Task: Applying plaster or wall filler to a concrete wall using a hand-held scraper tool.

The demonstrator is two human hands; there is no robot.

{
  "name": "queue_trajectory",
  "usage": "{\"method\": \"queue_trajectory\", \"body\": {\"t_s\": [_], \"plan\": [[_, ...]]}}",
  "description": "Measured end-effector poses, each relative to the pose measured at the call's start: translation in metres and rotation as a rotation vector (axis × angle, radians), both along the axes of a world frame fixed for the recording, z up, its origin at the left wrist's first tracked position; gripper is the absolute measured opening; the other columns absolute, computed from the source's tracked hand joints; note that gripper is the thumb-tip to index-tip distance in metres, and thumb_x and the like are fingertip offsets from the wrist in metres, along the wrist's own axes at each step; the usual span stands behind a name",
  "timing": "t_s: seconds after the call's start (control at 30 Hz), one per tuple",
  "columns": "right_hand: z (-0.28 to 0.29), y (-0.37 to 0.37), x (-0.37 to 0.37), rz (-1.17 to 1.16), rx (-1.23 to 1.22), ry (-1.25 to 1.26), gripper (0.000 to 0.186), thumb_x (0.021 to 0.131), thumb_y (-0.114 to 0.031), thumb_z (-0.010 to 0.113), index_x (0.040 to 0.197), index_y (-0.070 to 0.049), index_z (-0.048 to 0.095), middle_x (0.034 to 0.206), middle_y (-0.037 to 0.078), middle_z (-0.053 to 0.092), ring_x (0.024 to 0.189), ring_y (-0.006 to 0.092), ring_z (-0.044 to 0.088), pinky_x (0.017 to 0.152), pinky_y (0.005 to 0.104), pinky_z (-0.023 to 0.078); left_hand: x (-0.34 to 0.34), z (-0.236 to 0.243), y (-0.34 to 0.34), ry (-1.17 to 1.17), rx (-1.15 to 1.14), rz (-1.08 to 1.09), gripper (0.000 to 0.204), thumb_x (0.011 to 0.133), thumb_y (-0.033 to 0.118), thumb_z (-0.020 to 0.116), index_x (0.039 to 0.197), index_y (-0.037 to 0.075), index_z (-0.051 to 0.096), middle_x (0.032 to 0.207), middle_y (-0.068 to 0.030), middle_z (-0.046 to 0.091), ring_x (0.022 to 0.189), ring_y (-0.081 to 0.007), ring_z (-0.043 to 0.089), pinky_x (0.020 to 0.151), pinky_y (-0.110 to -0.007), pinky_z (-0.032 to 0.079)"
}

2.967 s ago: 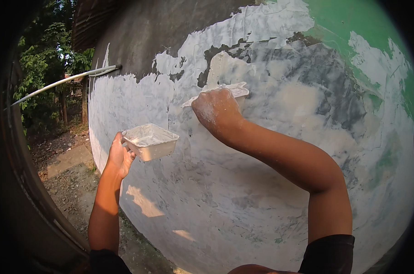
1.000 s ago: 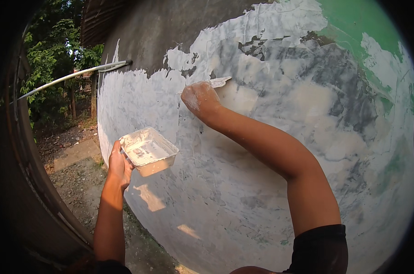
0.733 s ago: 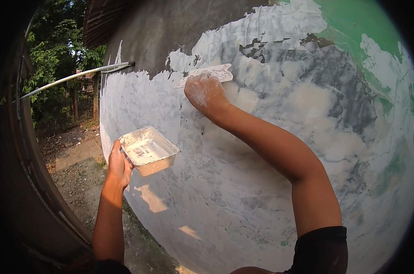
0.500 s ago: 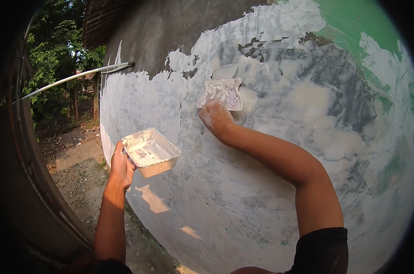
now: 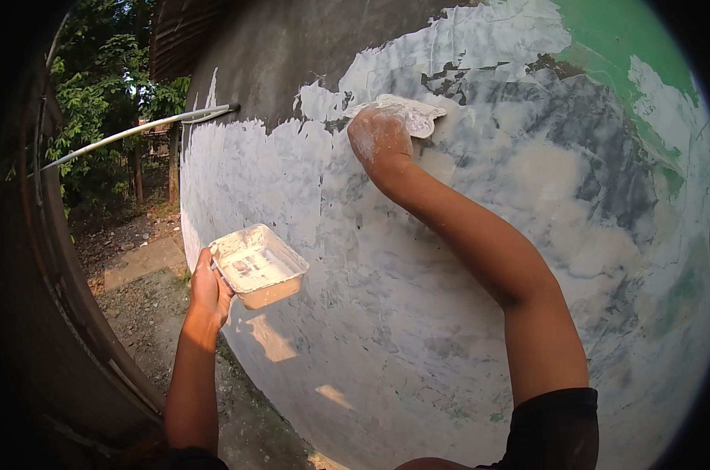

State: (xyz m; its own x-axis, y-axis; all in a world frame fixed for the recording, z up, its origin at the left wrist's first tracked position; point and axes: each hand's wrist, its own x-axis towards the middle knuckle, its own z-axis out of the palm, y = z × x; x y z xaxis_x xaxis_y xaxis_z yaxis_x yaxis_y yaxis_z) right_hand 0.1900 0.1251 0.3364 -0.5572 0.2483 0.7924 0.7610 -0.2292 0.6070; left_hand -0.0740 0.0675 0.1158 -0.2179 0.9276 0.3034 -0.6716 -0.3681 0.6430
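My left hand (image 5: pixel 208 290) grips the near left side of a rectangular plastic tub (image 5: pixel 275 296), tilted toward me, with cream-white putty smeared over its inside. Higher up, my right hand (image 5: pixel 381 139) is closed on a flat, putty-coated spreader (image 5: pixel 422 113), whose wide blade lies close to the wall. White smears cover the fingers, and the spreader's handle is hidden behind them. The wall (image 5: pixel 465 313) in front of me carries patchy white putty over grey, with damp-looking cream patches near the right forearm.
A white pipe (image 5: pixel 128 135) sticks out from the wall at the upper left. Bare dark plaster (image 5: pixel 284 55) spans the top, green paint (image 5: pixel 621 31) the upper right. Trees (image 5: pixel 96 102) and rough ground (image 5: pixel 143 305) lie to the left, beside a dark curved edge (image 5: pixel 81 313).
My right hand has moved up the wall with the spreader, whose blade now looks more foreshortened. The left hand and the tub stay nearly in place; the view has shifted slightly.
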Motion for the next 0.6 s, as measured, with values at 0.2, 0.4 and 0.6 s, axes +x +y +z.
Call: {"method": "queue_trajectory", "body": {"t_s": [0.2, 0.4, 0.6], "plan": [[-0.073, 0.044, 0.008, 0.123, 0.047, -0.308, 0.013, 0.082, -0.013, 0.064, 0.085, -0.005, 0.074, 0.084, 0.012, 0.071, 0.075, 0.0191, 0.069, 0.058, 0.0309, 0.05, -0.013, -0.021, 0.008, -0.008, 0.011, -0.033, 0.046, 0.106, 0.031, 0.033, 0.131, -0.002, 0.053, 0.125, -0.0167, 0.067, 0.113, -0.0259, 0.068, 0.096, -0.036, 0.056], [-0.099, 0.01, -0.024, 0.245, -0.484, -0.26, 0.013, 0.08, -0.012, 0.065, 0.082, -0.002, 0.072, 0.08, 0.012, 0.069, 0.077, 0.0226, 0.068, 0.058, 0.0334, 0.05, -0.018, -0.017, 0.004, -0.04, 0.015, -0.03, 0.047, 0.107, 0.031, 0.032, 0.131, -0.003, 0.054, 0.127, -0.0161, 0.066, 0.111, -0.0254, 0.068, 0.098, -0.037, 0.055], [-0.043, 0.032, 0.007, 0.158, -0.097, -0.137, 0.018, 0.083, -0.014, 0.064, 0.091, 0.0, 0.073, 0.078, 0.011, 0.068, 0.078, 0.0249, 0.069, 0.054, 0.0319, 0.05, -0.012, -0.025, 0.003, -0.031, -0.015, -0.035, 0.047, 0.107, 0.034, 0.033, 0.129, 0.0, 0.057, 0.124, -0.0135, 0.067, 0.109, -0.0236, 0.068, 0.099, -0.036, 0.054]]}}
